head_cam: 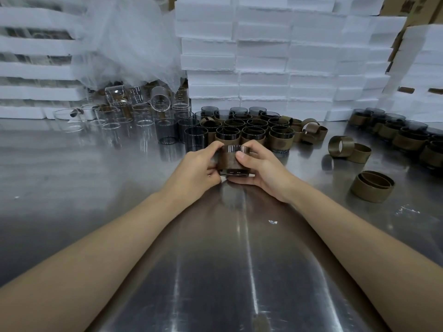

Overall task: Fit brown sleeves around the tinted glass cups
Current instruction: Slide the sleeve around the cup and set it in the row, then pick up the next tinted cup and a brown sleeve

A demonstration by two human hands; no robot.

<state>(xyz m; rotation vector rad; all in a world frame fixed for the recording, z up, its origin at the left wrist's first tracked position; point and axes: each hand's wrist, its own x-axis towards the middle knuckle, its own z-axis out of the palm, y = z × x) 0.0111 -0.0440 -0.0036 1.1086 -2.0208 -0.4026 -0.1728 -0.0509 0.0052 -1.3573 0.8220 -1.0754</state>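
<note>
Brown sleeve (229,158) on smoke-grey tinted cup (233,172); white foam blocks (263,56); silver steel table (215,259).

head | worn high, facing forward and down | near steel table (72,176) | single view

- A glossy, reflective steel desk (96,188) is seen.
- Smooth, shiny smoke-tinted glass cups (254,133) are shown.
- Matt brown paper-like sleeves (340,146) are seen.
- Rough white foam blocks (263,68) are stacked.

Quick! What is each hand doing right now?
Left hand: closed around the tinted cup, gripping its left side.
Right hand: closed on the same cup, thumb on its brown sleeve.
</note>
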